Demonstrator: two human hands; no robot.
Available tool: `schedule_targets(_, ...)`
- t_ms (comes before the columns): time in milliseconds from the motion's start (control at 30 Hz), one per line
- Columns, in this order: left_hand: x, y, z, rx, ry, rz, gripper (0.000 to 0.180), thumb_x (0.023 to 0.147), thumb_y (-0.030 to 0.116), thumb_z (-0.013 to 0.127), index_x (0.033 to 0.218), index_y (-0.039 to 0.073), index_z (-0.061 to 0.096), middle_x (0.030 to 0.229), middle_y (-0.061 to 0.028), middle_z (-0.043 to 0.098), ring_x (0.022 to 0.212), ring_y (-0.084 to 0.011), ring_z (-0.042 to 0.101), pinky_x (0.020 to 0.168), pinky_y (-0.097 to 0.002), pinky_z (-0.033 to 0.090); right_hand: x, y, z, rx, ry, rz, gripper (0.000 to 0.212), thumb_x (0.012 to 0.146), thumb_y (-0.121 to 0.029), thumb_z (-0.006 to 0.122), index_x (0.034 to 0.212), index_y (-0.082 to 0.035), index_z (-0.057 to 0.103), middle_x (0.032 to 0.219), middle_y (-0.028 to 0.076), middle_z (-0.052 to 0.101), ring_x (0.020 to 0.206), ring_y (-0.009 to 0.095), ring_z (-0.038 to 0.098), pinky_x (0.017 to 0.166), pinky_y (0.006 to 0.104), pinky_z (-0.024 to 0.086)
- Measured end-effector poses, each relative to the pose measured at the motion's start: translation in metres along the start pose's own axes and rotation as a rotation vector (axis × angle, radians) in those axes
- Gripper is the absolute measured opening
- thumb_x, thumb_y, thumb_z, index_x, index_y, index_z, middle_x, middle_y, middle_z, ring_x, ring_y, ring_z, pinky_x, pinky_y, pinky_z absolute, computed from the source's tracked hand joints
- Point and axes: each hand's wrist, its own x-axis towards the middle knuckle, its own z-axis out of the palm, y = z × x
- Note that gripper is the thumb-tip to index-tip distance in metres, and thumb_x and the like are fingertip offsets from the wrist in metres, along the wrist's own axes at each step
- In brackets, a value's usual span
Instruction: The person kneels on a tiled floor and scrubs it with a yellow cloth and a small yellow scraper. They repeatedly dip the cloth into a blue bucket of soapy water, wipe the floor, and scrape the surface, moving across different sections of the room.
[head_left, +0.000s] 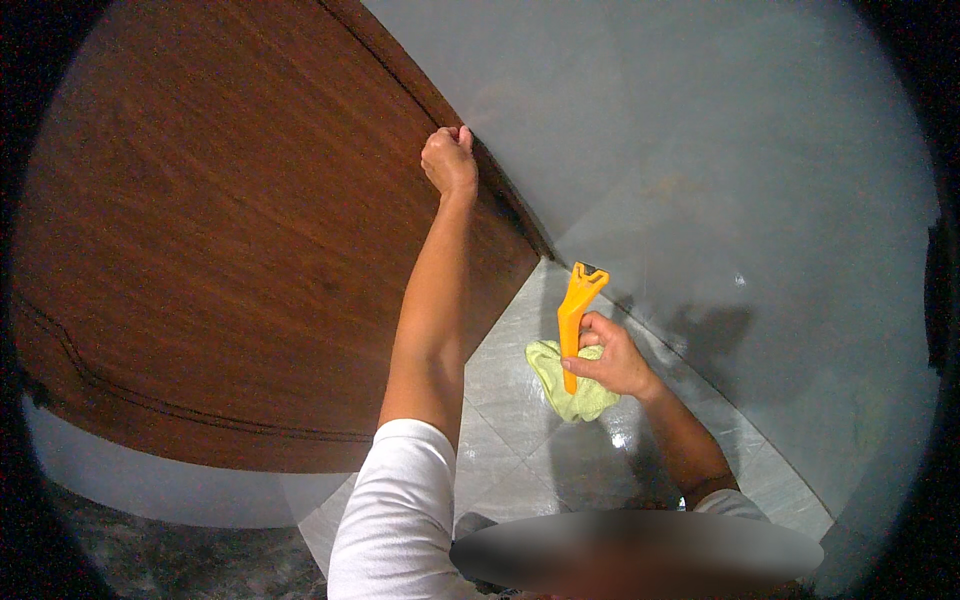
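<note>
Left hand (pixel 449 160) clamped on the door (pixel 230 230) edge, bracing it. Right hand (pixel 612 357) grips scraper (pixel 574 312) plus cloth (pixel 572 390), low near the wall (pixel 700 150). Looks like scrape prep; next needs the blade flat on the surface.

White short sleeves, bare forearms, no gloves

A dark brown wooden door (pixel 230 230) with a visible grain and a routed groove near its lower edge fills the left of the scene. To the right of the door, a plain pale grey wall (pixel 700 150) rises, lit evenly and carrying a soft shadow low down. Below the door, a floor of glossy light tiles (pixel 520 440) reflects a bright spot of overhead light, its grout lines running diagonally.
</note>
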Motion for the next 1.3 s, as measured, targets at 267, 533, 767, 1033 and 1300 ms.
schedule_targets(267,0.006,-0.008,0.013,0.043,0.06,0.167,0.017,0.072,0.02,0.064,0.075,0.003,0.062,0.077,-0.0134,0.061,0.073,-0.0307,0.059,0.066,-0.0396,0.047,0.0,0.003,-0.001,-0.025,0.0,0.001,0.041,0.07,-0.012,0.07,0.102,-0.001,0.047,0.092,0.008,0.06,0.085,0.017,0.061,0.073,0.0301,0.048)
schedule_targets(533,-0.008,-0.015,0.006,-0.096,0.142,0.1,0.015,0.073,0.018,0.06,0.073,0.003,0.061,0.076,-0.0126,0.061,0.071,-0.0308,0.058,0.066,-0.0393,0.046,0.0,-0.001,0.001,-0.026,0.001,0.003,0.042,0.07,-0.012,0.07,0.102,-0.001,0.047,0.094,0.009,0.059,0.086,0.019,0.061,0.073,0.0313,0.048)
schedule_targets(767,-0.063,-0.054,-0.036,-0.207,-0.103,0.033,0.029,0.084,0.023,0.044,0.069,0.002,0.057,0.07,-0.0141,0.059,0.066,-0.032,0.054,0.062,-0.0365,0.043,-0.002,0.002,0.004,-0.035,0.017,-0.01,0.041,0.071,-0.008,0.068,0.104,-0.002,0.045,0.095,0.009,0.058,0.09,0.02,0.059,0.074,0.0313,0.048)
schedule_targets(1033,-0.258,-0.04,-0.144,-0.775,-0.737,-0.432,0.038,0.084,0.016,0.051,0.121,0.007,0.048,0.132,-0.0101,0.036,0.124,-0.021,0.031,0.098,-0.0335,0.03,0.001,0.02,0.003,0.021,-0.041,0.028,0.042,0.072,-0.01,0.066,0.107,-0.003,0.044,0.093,0.012,0.059,0.09,0.021,0.06,0.075,0.0318,0.047)
schedule_targets(1300,-0.308,0.019,-0.109,-1.27,-0.597,-0.964,0.031,0.091,0.019,0.043,0.111,-0.003,0.05,0.097,-0.0102,0.059,0.086,-0.0156,0.056,0.078,-0.0278,0.044,-0.005,0.049,0.006,-0.159,-0.199,0.139,0.042,0.072,-0.017,0.065,0.106,-0.004,0.045,0.085,0.01,0.063,0.081,0.022,0.062,0.071,0.0325,0.046)
